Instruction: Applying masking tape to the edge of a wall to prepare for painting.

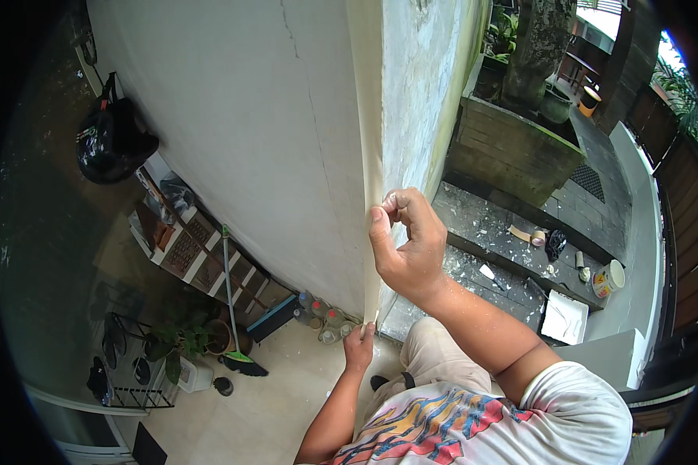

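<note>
A long cream strip of masking tape or paper (371,139) runs down the vertical corner of a white wall (318,139). My right hand (412,244) is at the strip's right edge at mid height, fingers curled, with the thumb and forefinger pinched on the edge. Whitish dust marks its fingertips. Lower down, my left hand (358,349) holds the bottom end of the strip between closed fingers. Beyond the strip, the other face of the corner (415,93) looks patchy and worn.
To the right, steps littered with pale flakes carry a tape roll (537,238), a white bucket (608,279) and a white paint tray (565,317). Bottles (333,317), a green broom (229,291), a potted plant (186,333) and a shoe rack (142,397) stand left. A black helmet (105,143) hangs above.
</note>
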Motion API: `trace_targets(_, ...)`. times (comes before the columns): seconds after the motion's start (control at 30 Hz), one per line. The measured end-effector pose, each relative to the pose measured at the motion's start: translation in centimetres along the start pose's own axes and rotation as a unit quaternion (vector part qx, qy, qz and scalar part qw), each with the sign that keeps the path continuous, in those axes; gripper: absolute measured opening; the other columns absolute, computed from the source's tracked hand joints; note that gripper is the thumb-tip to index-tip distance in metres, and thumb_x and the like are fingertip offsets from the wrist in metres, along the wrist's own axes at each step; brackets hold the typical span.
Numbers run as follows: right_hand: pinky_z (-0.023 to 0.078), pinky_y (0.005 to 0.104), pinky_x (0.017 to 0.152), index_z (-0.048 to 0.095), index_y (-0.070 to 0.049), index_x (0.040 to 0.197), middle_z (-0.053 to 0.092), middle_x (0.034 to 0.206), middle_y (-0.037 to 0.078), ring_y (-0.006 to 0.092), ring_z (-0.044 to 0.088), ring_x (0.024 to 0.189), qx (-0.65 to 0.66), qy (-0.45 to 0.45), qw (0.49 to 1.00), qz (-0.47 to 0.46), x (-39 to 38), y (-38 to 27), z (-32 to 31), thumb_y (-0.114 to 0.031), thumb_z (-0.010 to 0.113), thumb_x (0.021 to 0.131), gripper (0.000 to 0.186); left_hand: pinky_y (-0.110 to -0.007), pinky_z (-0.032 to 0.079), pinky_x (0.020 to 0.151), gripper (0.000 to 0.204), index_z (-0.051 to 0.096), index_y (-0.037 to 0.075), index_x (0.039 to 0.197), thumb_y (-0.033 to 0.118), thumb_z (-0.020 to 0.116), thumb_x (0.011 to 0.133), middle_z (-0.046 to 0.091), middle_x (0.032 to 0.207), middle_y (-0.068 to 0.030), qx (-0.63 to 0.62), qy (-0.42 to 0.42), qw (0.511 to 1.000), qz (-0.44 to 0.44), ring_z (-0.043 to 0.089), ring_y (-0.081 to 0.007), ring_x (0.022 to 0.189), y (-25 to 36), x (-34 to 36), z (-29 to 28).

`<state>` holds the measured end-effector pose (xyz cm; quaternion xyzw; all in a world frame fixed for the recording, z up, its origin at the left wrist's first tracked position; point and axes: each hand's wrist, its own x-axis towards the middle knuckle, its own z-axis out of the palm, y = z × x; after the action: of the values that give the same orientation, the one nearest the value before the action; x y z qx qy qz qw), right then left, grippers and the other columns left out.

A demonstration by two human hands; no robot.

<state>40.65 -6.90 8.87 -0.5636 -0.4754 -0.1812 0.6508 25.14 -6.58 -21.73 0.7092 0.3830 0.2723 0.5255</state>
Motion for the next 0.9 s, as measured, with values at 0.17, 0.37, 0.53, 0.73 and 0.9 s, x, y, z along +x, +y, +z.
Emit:
trace_targets(0.17,0.044,0.0280,0.056,0.054,0.000,0.089,0.052,0.075,0.009,0.0174,0.050,0.060,-0.017,-0.008,0.999,-0.049,0.1,-0.1,0.0,0.003,0.066,0.083,0.014,-0.039,0.043,0.058,0.043,0.063,-0.002,0.082,0.038,0.059,0.098,0.056,0.064,-0.0141,-0.007,0.012,1.000,0.001,0.052,-0.0245,0.058,-0.8,0.0,-1.0)
trace_targets(0.37,0.044,0.0270,0.054,0.054,-0.001,0.089,0.053,0.075,0.007,0.0145,0.051,0.058,0.000,0.000,1.000,-0.016,0.1,0.3,0.1,0.005,0.066,0.083,0.014,-0.040,0.045,0.062,0.043,0.066,-0.002,0.088,0.039,0.059,0.097,0.061,0.069,-0.0169,0.012,-0.011,1.000,-0.020,0.058,-0.0281,0.062,-1.1,1.4,-0.6)
trace_targets(0.53,0.044,0.0255,0.054,0.055,-0.001,0.088,0.055,0.076,0.006,0.0115,0.052,0.058,0.024,0.012,0.999,0.026,0.0,0.8,0.4,0.004,0.067,0.084,0.013,-0.040,0.046,0.063,0.043,0.068,-0.002,0.092,0.041,0.059,0.097,0.063,0.071,-0.0176,0.005,-0.020,1.000,-0.011,0.060,-0.0291,0.064,-1.0,2.5,0.5)
trace_targets(0.73,0.052,0.0210,0.060,0.056,0.003,0.095,0.055,0.088,0.005,0.0070,0.053,0.075,0.043,-0.052,0.997,0.044,-0.3,1.1,-0.8,0.001,0.062,0.093,0.007,-0.040,0.047,0.062,0.043,0.068,-0.002,0.092,0.040,0.059,0.097,0.063,0.070,-0.0169,-0.002,-0.006,1.000,-0.008,0.060,-0.0278,0.062,-1.4,2.1,0.3)
trace_targets(0.9,0.050,0.0193,0.058,0.055,0.002,0.095,0.054,0.088,0.004,0.0057,0.052,0.074,0.038,-0.050,0.997,0.040,-0.5,1.0,-0.5,0.001,0.062,0.093,0.007,-0.040,0.046,0.061,0.041,0.068,-0.001,0.090,0.039,0.060,0.097,0.062,0.068,-0.0158,0.000,-0.008,1.000,-0.023,0.059,-0.0271,0.061,-1.5,2.0,-0.2)
